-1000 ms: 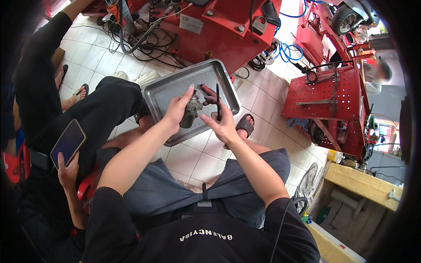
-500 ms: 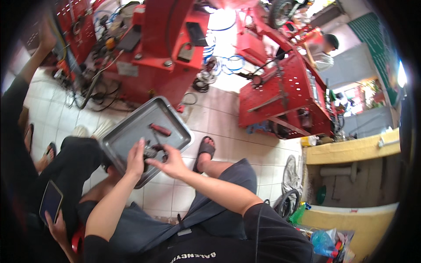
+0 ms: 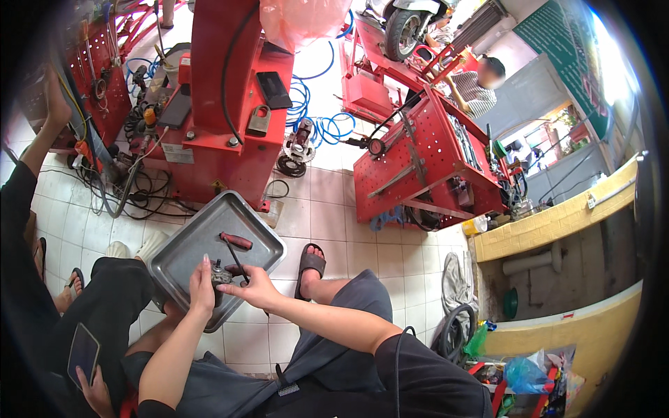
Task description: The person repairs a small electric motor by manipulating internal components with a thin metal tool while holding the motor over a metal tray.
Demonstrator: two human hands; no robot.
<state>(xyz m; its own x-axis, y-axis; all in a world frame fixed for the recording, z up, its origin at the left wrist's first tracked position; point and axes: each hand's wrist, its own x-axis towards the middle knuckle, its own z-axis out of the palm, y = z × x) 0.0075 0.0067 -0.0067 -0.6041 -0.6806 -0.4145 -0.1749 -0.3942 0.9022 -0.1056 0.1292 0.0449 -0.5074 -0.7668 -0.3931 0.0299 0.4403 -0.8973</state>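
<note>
A small grey metal part with knobs and stubs, like a carburetor (image 3: 221,274), is held over the tray between my two hands. My left hand (image 3: 202,285) grips its left side with the fingers upright. My right hand (image 3: 255,287) closes on its right side, thumb pointing left. A thin dark rod or tube (image 3: 234,256) slants from the part up toward a red-handled tool (image 3: 237,241) lying in the tray; whether it joins either one, I cannot tell. Below lies the grey metal tray (image 3: 167,233), its near edge partly hidden by my hands.
A red machine (image 3: 216,164) stands beyond the tray, bearing a padlock (image 3: 258,120) and phones. At right is a red perforated workbench (image 3: 425,164) with a person (image 3: 481,94) behind it. A person with a phone (image 3: 83,354) sits at my left. Blue hoses (image 3: 327,129) lie on the floor.
The view has shifted, so the tray and machine appear lower and further left. My hands still hold the metal part over the tray, and more of it now shows between them.
</note>
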